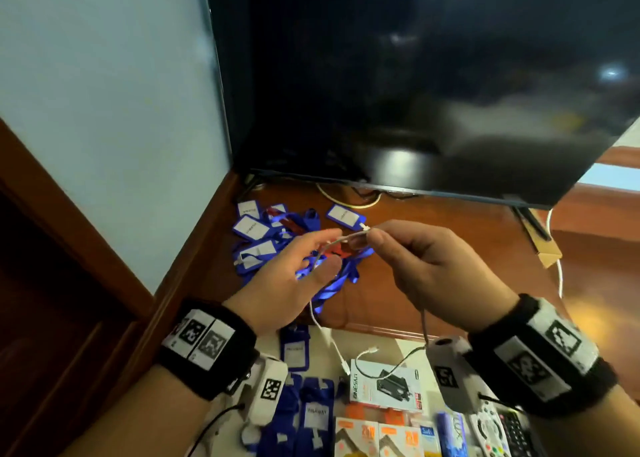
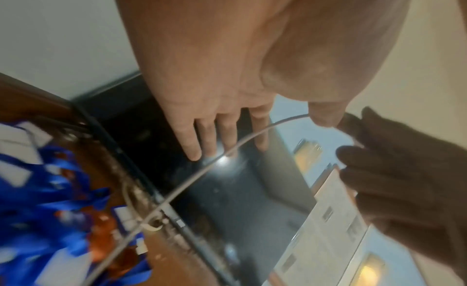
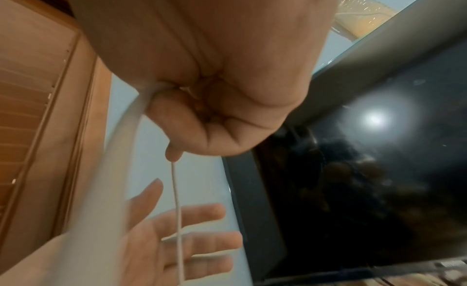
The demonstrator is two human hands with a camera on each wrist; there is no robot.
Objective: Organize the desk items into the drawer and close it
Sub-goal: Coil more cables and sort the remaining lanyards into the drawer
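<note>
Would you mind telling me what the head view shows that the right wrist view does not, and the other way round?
Only the head view shows the open drawer with boxes, remotes and blue tag holders, the pile of blue tags on the desk, and both wristbands. Only the right wrist view shows the louvred wooden door and the curled fingers from below. Both show the right hand pinching the white cable, the left hand open under it, and the dark TV screen.

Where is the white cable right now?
In the head view the white cable is held up between both hands above the blue tag pile, pinched by the right hand, draped across the open left hand.
</note>
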